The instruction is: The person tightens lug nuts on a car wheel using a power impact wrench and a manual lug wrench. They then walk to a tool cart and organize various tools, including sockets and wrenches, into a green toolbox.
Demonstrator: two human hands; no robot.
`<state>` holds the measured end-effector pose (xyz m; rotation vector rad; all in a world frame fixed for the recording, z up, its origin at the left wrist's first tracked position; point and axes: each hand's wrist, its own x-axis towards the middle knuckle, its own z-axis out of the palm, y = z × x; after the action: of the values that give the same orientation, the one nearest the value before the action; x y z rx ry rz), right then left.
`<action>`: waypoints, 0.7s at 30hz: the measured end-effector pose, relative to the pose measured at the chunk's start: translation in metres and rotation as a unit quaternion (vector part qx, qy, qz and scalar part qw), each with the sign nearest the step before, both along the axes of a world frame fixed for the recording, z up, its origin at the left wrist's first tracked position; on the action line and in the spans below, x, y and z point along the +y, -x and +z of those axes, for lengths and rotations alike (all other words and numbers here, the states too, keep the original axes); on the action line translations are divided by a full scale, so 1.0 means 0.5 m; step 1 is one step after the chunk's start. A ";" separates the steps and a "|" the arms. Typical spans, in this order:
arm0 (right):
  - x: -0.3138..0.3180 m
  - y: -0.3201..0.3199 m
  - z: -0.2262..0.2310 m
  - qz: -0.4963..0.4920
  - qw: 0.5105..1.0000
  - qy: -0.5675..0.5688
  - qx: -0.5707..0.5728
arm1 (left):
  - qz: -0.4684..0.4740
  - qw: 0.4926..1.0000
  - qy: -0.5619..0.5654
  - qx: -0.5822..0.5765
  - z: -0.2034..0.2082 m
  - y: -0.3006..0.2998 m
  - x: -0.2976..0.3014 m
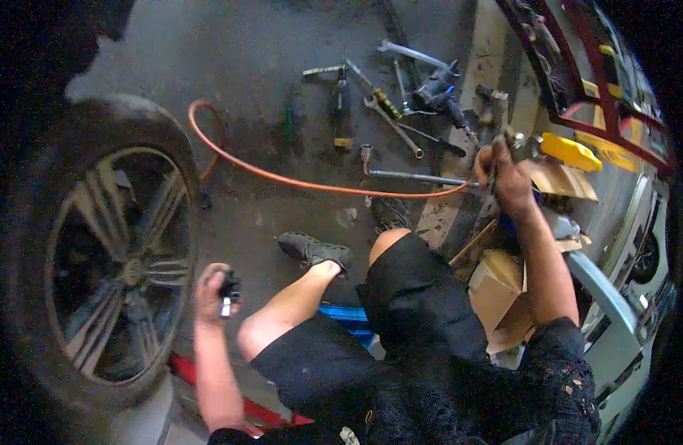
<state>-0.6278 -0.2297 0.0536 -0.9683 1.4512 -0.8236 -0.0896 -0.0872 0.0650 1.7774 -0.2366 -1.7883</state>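
Nearby, at the left, a big wheel (134, 271) stands upright, its spoked rim facing inward and its tyre still around it. Over on the right is a cardboard box (497, 297) with its flaps spread; I cannot tell what is in it. An orange hose (319, 183) loops across the floor (241, 215), from near the tyre to just beside the right hand (508, 182). That hand's grip is closed around a dark tool (516, 142) with a shiny metal part, held up near a yellow object (570, 152). Just beyond the hose lies a long metal bar (416, 177); farther out are a dark power tool (433, 87) and an open-ended wrench (412, 52). Smallest, a black piece (229, 285) with a bright metal end is clamped in the left hand's (210, 297) grip, just beside the wheel.
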 end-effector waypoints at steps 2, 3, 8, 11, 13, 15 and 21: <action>0.055 0.004 0.095 -0.028 0.998 -0.062 0.004 | -0.003 0.996 0.011 0.088 0.074 0.087 -0.018; 0.084 0.029 0.117 -0.024 0.997 -0.072 0.021 | -0.018 0.991 0.008 0.135 0.111 0.129 -0.030; 0.195 0.046 0.370 0.056 0.987 -0.096 0.112 | -0.011 0.929 0.060 0.364 0.336 0.331 -0.013; 0.237 0.052 0.495 0.036 0.999 -0.026 -0.031 | -0.043 0.904 0.050 0.423 0.530 0.427 -0.037; 0.235 0.069 0.554 0.117 0.992 -0.046 0.015 | -0.064 0.885 0.065 0.456 0.646 0.495 -0.079; 0.196 0.057 0.660 0.156 0.987 -0.036 0.012 | -0.090 0.891 0.089 0.437 0.731 0.545 -0.119; 0.125 0.030 0.851 0.255 0.967 0.027 -0.004 | -0.104 0.885 0.124 0.436 0.831 0.573 -0.216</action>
<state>-0.6427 -0.1672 0.4790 -1.3050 1.1012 -0.4860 -0.3763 -0.1951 0.4804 0.6649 -0.2656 -2.3909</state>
